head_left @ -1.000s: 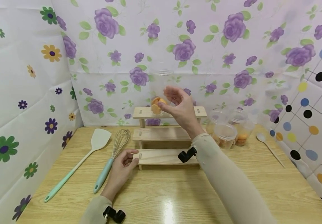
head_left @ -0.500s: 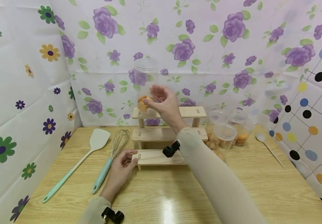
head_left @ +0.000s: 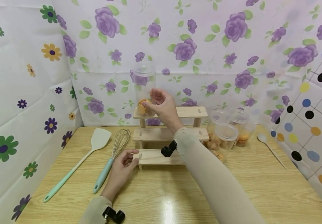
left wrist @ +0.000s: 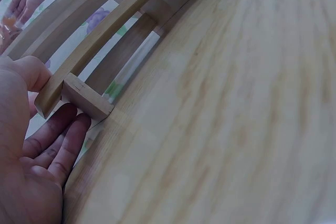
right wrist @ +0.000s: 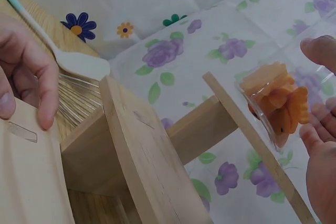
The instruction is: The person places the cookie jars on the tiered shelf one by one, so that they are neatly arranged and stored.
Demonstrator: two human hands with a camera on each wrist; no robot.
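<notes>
A tall clear lidded jar [head_left: 144, 82] stands upright at the left end of the top tier of a three-tier wooden rack [head_left: 156, 157]. Orange cookie-like pieces [right wrist: 281, 98] lie in its bottom. My right hand [head_left: 163, 107] holds the jar low on its right side, thumb in front and fingers behind. At the bottom tier's left end, my left hand [head_left: 123, 166] grips the board's edge. In the left wrist view, the thumb or index finger lies against the board, with other fingers [left wrist: 68, 140] beneath it.
Right of the rack cluster several clear jars [head_left: 225, 133] with snacks inside. A whisk [head_left: 119, 146] and a white spatula [head_left: 99, 140] with a green handle lie to the left. Far right is a pale spoon [head_left: 267, 146].
My right hand has carried the jar left along the top tier and slightly down onto its left end. My left hand has kept its grip on the rack.
</notes>
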